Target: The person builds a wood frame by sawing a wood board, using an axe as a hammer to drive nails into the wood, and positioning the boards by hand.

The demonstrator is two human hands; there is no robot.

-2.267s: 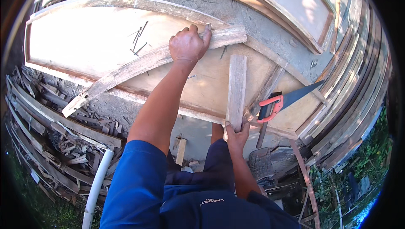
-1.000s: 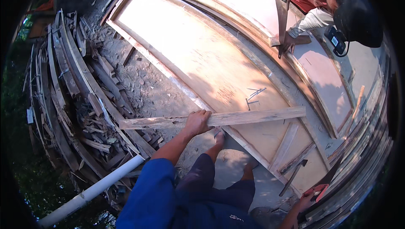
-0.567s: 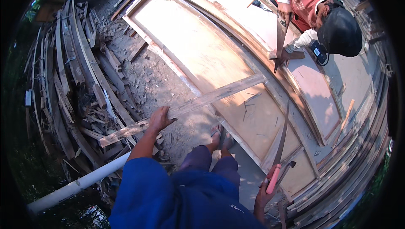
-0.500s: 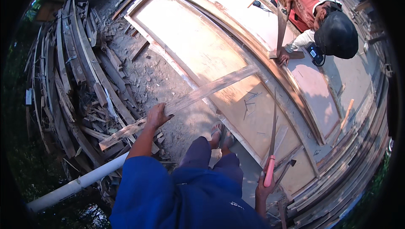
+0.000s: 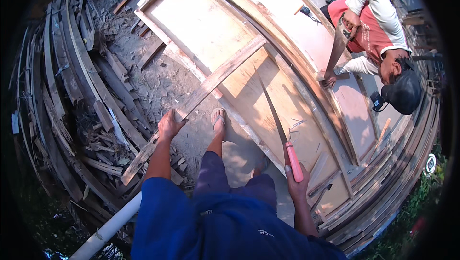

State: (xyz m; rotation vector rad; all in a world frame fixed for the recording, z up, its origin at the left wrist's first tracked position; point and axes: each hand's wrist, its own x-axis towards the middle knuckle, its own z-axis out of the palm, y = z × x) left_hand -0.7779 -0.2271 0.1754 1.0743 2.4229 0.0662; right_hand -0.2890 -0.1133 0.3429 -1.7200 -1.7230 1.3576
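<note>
My left hand [image 5: 167, 125] grips a long weathered wooden plank [image 5: 221, 75], which slants from lower left up across the framed plywood panel [image 5: 201, 13], its far end over the panel's far rail. My right hand [image 5: 295, 182] holds a handsaw with a pinkish-red handle [image 5: 293, 157], its long blade pointing up-left over the panel. Loose nails [image 5: 297, 125] lie on the plywood right of the blade. A short wooden piece [image 5: 317, 166] and a dark-headed, hammer-like tool [image 5: 325, 187] lie near the panel's right end, beside my right hand.
A co-worker [image 5: 371, 30] in red and white bends over a second panel [image 5: 352, 106], holding another saw [image 5: 335, 49]. Scrap-wood piles [image 5: 62, 97] fill the left, a white pipe [image 5: 108, 226] the lower left. Stacked boards [image 5: 393, 169] line the right. My feet [image 5: 218, 123] stand on dusty ground.
My right hand took up the saw from the panel and raised it forward. The plank in my left hand swung to a steeper diagonal, farther left along the panel. The view turned, bringing the co-worker in.
</note>
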